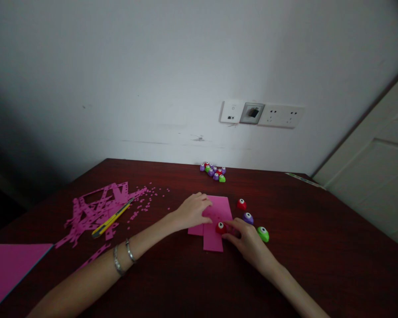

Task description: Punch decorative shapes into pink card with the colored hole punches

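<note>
Pink paper sheets (213,244) lie overlapped on the table in front of me, with small reddish marks near their middle. On the lower part of the top sheet sits a small red one-eyed toy (220,228). My right hand (243,236) pinches it from the right between thumb and fingers. My left hand (193,211) rests over the left side of the sheets, its thumb and curved fingers apart and nothing between them. Close by my right hand are another red toy (241,204), a purple toy (248,218) and a green toy (263,234), each with one eye.
Several more one-eyed toys (213,171) cluster by the wall. Punched pink paper scraps (86,214) and confetti (141,207) lie to the left, with a yellow utility knife (112,218) on top. A large pink sheet (13,269) is at the left edge. Wall sockets (281,115) are behind.
</note>
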Tool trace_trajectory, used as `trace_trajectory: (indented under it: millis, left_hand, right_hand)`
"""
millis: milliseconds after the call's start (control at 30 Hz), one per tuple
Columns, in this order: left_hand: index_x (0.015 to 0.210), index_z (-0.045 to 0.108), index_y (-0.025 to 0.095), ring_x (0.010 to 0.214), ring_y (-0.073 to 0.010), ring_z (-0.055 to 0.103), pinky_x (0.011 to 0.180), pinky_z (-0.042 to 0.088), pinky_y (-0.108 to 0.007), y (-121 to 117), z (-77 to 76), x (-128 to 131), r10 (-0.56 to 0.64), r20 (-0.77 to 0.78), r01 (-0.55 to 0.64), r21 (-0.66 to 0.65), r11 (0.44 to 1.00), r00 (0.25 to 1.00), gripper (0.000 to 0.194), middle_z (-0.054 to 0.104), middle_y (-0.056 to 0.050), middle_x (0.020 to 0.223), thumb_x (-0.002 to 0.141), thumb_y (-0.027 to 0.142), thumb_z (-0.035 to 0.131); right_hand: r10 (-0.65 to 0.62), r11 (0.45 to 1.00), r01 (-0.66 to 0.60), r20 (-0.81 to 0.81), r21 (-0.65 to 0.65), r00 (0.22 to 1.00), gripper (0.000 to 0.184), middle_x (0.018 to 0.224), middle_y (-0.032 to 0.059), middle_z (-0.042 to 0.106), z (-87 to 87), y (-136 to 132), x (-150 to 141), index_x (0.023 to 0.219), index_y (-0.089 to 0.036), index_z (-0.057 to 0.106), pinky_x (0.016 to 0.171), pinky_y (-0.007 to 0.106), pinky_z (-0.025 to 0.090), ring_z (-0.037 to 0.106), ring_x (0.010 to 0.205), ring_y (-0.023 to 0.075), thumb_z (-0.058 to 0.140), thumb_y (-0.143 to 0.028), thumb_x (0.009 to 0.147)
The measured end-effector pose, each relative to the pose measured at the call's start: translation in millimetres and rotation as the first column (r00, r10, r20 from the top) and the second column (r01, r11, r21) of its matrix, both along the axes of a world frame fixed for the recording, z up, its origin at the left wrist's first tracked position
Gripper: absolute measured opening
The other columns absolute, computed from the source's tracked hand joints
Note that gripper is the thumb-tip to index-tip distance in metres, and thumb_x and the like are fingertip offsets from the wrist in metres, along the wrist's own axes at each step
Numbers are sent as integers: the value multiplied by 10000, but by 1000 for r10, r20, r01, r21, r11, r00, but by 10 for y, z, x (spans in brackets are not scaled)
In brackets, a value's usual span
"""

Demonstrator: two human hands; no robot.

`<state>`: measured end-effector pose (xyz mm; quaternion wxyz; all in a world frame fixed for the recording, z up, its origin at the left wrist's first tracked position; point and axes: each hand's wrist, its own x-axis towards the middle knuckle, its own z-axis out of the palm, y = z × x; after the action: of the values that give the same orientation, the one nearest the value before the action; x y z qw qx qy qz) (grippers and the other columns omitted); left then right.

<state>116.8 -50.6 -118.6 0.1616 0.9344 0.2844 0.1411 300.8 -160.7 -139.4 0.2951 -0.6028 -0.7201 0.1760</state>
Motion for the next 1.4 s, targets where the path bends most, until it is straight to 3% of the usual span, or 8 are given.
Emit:
trace_trajectory:
  millis: [67, 167, 500, 967, 1067, 1167, 1300, 1400]
  left_hand:
    - [1142, 557, 174, 1176, -286, 399, 969, 305, -404, -38, 54, -25, -162, -72, 164, 24, 986, 984, 571, 495, -127, 1264, 685, 500, 659]
    - [1184, 529, 165, 1235, -309, 323, 993, 278, -407, -79, 57, -45, -253, -159, 256, -3, 967, 954, 657, 407, -145, 1337, 675, 568, 633]
    - [1128, 565, 134, 1115, -317, 375, 917, 342, -401, -66, -64, -19, -240, -204, 240, -25, 970, 949, 673, 446, -156, 1185, 660, 615, 612]
    - [1133, 549, 146, 1033, -283, 413, 868, 377, -392, -62, -32, 1, -219, -156, 204, -104, 973, 963, 713, 461, -121, 1095, 612, 622, 648]
    - [1081, 578, 170, 1027, -250, 418, 871, 379, -365, -68, 9, 24, -214, -35, 210, -96, 973, 976, 640, 472, -93, 1072, 615, 599, 665]
    - [955, 629, 184, 996, -216, 434, 840, 389, -329, -62, 60, 40, -148, 100, 156, -79, 985, 984, 491, 504, -66, 999, 654, 571, 655]
    - [772, 639, 163, 789, -140, 500, 732, 390, -277, -4, 98, 43, -32, 237, 68, -145, 987, 971, 331, 569, -28, 808, 784, 486, 564]
    - [680, 620, 141, 611, -96, 482, 607, 371, -245, 45, 102, 46, 13, 253, 66, -300, 952, 967, 361, 566, -4, 644, 803, 470, 533]
  right_hand:
    - [8, 1000, -8, 0, -6, 1000, 169, 725, 19, 589, -6, 4, 16, 914, -180, 679, 603, 260, 436, 534, 636, 149, 600, -189, 766]
    - [28, 1000, -28, -11, -4, 1000, 162, 738, 21, 607, -21, 10, 32, 905, -185, 684, 616, 261, 439, 545, 645, 150, 588, -189, 774]
    - [44, 999, -44, -8, 13, 999, 178, 778, 33, 613, -11, -6, 16, 910, -185, 681, 659, 273, 451, 568, 692, 160, 549, -149, 797]
    - [55, 998, -55, -8, -15, 998, 192, 764, 25, 621, -36, 7, 30, 961, -184, 663, 619, 260, 437, 558, 661, 151, 567, -213, 798]
    - [-1, 997, -4, -61, -77, 998, 291, 734, 16, 636, -18, 18, 46, 1029, -165, 627, 565, 238, 432, 557, 610, 138, 617, -277, 760]
    - [-105, 976, 76, -140, -204, 985, 279, 643, 1, 631, 39, 16, 60, 947, -152, 616, 447, 206, 390, 543, 478, 107, 583, -372, 779]
    - [-185, 883, 86, -175, -462, 967, 391, 489, -6, 592, 147, 17, 65, 710, -159, 574, 307, 178, 281, 485, 326, 86, 495, -533, 794]
    - [-171, 815, 35, -181, -579, 968, 446, 427, -3, 564, 215, 64, 78, 605, -172, 508, 280, 169, 260, 461, 304, 82, 459, -570, 801]
